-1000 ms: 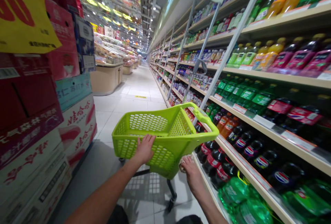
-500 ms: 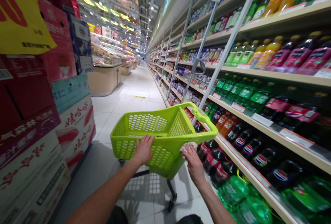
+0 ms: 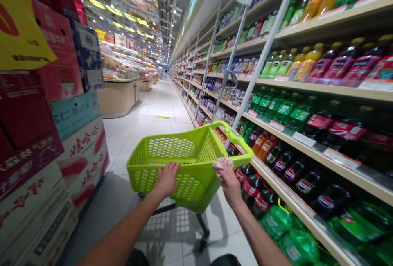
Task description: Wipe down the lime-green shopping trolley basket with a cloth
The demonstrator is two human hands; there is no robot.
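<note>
A lime-green plastic shopping cart (image 3: 187,145) with perforated walls stands in front of me, its handle end to the right. My left hand (image 3: 167,179) holds the near rim of its basket, fingertips bent over the edge. A crumpled whitish-pink cloth (image 3: 221,163) is bunched in my right hand (image 3: 229,181), whose fingers are closed on it. The cloth presses against the cart's near side at the upper rim, close to where the handle begins. The palm side of both hands is hidden.
Shelves (image 3: 307,135) of bottled drinks line the right side, close to the cart handle. Stacked drink cartons (image 3: 76,151) rise on the left. A tiled aisle (image 3: 159,102) runs ahead past a rounded display counter (image 3: 119,96). Large green bottles (image 3: 294,241) stand low at right.
My right hand has moved the cloth slightly upward along the cart's side to the rim. My left hand stays on the near rim. The view has shifted a little.
</note>
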